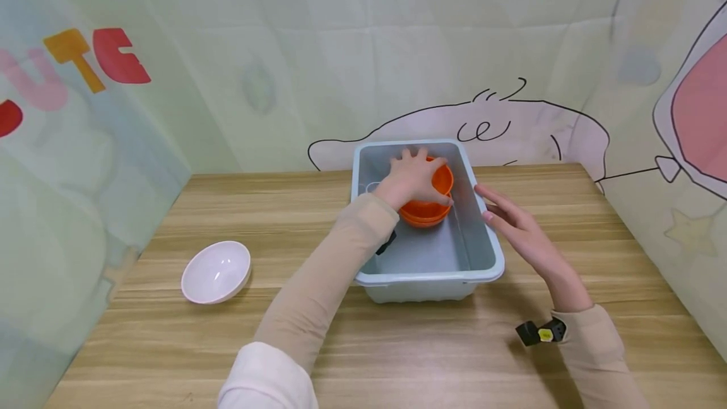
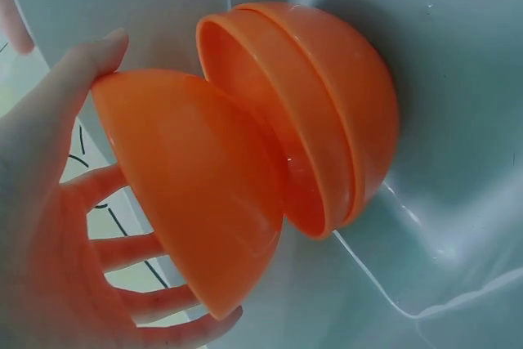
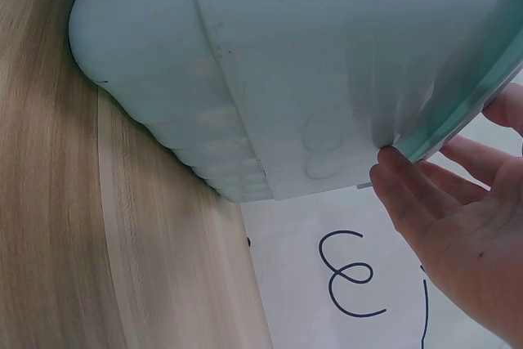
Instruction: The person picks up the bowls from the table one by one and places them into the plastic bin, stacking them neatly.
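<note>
Inside the pale blue plastic bin [image 1: 431, 278], my left hand [image 1: 414, 178] reaches over several orange bowls. In the left wrist view, the left hand [image 2: 65, 202] grips one orange bowl [image 2: 192, 177] by its rim, thumb at one side and spread fingers at the other. That bowl is tilted, its outside toward the camera. Against it lie two nested orange bowls [image 2: 359, 112], tipped on their side in that view. My right hand [image 1: 522, 232] is at the bin's right rim; in the right wrist view its fingers [image 3: 409, 190] touch the rim from outside and below.
A white bowl [image 1: 217, 272] stands on the wooden table [image 1: 272, 207], left of the bin. A printed cloth [image 1: 284, 49] hangs behind the table and along its sides. The bin stands near the table's back edge.
</note>
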Demonstrator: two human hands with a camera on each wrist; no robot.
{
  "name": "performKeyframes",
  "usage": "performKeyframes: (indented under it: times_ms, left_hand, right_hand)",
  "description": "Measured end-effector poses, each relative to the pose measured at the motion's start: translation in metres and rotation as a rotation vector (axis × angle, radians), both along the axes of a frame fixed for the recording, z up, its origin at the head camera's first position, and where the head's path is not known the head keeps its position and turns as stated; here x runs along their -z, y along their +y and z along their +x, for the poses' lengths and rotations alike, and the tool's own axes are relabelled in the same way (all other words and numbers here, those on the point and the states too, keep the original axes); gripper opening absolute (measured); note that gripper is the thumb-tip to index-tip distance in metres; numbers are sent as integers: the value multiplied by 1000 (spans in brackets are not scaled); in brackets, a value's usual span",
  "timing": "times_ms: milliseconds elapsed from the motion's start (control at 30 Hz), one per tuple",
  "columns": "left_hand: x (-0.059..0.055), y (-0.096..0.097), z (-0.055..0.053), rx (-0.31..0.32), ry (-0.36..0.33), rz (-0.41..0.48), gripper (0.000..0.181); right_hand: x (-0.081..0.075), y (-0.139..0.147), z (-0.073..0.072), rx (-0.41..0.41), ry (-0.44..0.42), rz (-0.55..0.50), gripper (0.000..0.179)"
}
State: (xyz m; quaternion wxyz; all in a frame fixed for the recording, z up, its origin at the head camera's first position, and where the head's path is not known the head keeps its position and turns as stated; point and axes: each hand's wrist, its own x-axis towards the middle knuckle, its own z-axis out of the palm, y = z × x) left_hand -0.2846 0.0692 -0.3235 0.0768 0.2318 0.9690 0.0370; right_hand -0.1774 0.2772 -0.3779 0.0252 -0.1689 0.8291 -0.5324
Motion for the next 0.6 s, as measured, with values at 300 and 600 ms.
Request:
performKeyframes:
  times_ms: [300, 600]
  left_hand:
    - [4, 2, -2, 10, -40, -11, 82]
    - [9, 5, -3, 17, -61, -30, 84]
  right_hand:
    - [0, 0, 0, 2, 2, 6, 51]
    - [1, 1, 0, 14, -1, 11, 51]
